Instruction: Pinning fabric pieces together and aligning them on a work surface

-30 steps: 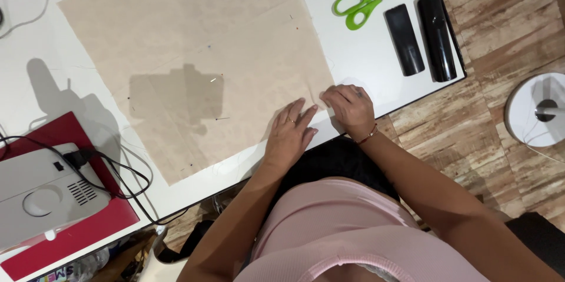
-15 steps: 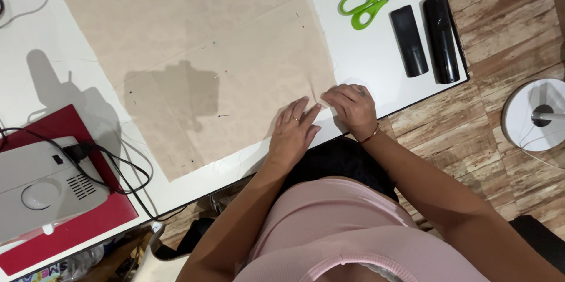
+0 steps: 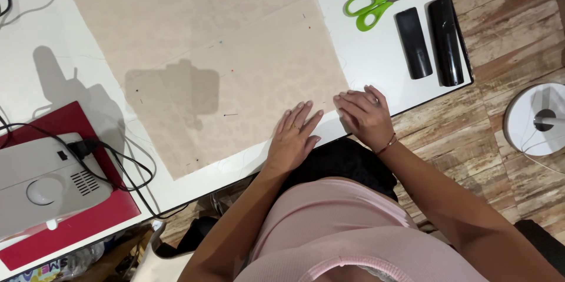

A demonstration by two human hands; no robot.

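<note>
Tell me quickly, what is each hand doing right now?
Left hand: open, fingers flat on the beige fabric near its corner.
Right hand: fingers curled at the fabric's corner edge; whether it pinches the fabric cannot be told.

Both hands apparently flat on beige fabric

Bright overhead light, sharp focus, hard shadow across the beige fabric.

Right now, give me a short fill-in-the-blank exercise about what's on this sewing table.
1. Both hands rest at the corner of the beige ____ spread on the white table.
2. The scissors have ____ handles.
3. The sewing machine sits on a ____ mat.
4. A thin bracelet circles the ____ wrist.

Missing words: fabric; green; red; right
</note>
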